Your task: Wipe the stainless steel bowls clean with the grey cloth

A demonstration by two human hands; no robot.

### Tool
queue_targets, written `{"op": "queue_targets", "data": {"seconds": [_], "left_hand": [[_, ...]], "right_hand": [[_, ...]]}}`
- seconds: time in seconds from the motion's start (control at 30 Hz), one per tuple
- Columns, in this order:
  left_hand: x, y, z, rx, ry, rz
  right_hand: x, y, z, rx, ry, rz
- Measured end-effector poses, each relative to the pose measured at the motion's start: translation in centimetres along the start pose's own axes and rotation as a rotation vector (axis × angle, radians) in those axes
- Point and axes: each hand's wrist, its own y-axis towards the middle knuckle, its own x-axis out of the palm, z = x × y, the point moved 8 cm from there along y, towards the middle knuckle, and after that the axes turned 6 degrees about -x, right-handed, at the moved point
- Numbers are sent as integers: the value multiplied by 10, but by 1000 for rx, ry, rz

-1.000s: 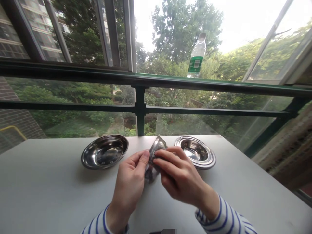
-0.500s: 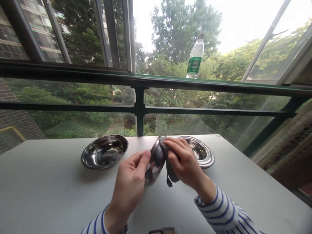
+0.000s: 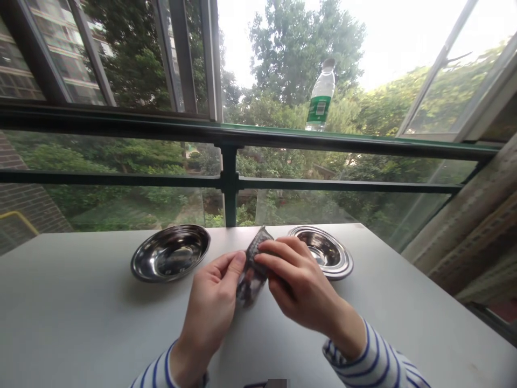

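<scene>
My left hand [image 3: 212, 310] holds a small steel bowl [image 3: 247, 285] up on its edge above the white table [image 3: 81, 323], thumb on the near rim. My right hand [image 3: 301, 288] lies over the bowl's right face with its fingers curled and pressed against the metal. The dark cloth it grips is almost wholly hidden under those fingers. Both wrists wear blue-and-white striped sleeves.
Two more steel bowls rest on the table: a deeper bowl [image 3: 169, 258] to the left and a wide-rimmed bowl [image 3: 323, 257] to the right, just behind my right hand. A plastic bottle [image 3: 320, 97] stands on the green window rail [image 3: 363, 141]. The table's far edge meets the glass.
My right hand has slid back over the bowl's face, covering the dark cloth that hung below it half a second ago. The bowl stays on edge in my left hand.
</scene>
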Motion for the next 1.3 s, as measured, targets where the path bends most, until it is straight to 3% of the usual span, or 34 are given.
{"op": "queue_targets", "data": {"seconds": [0.13,0.33,0.5,0.67,0.8,0.87,1.07,1.3], "left_hand": [[1,1,-2,-10,-17,0],[-3,2,1,18,-26,13],[0,0,0,-7,-18,-7],[-2,0,1,2,-32,19],[0,-2,-1,-14,-6,-4],[2,-2,-2,-28,-15,-15],[0,1,0,-43,-198,-11],[4,-1,-6,-192,-379,-5]], "right_hand": [[-5,-2,7,84,-23,85],[7,-3,-18,-135,-19,4],[-3,-3,-5,-4,-36,124],[3,-1,-16,-131,-17,33],[-3,-2,5,50,-32,105],[-5,-3,6,76,-30,112],[9,-3,-34,-187,-24,-26],[6,-4,-18,-99,-59,57]]}}
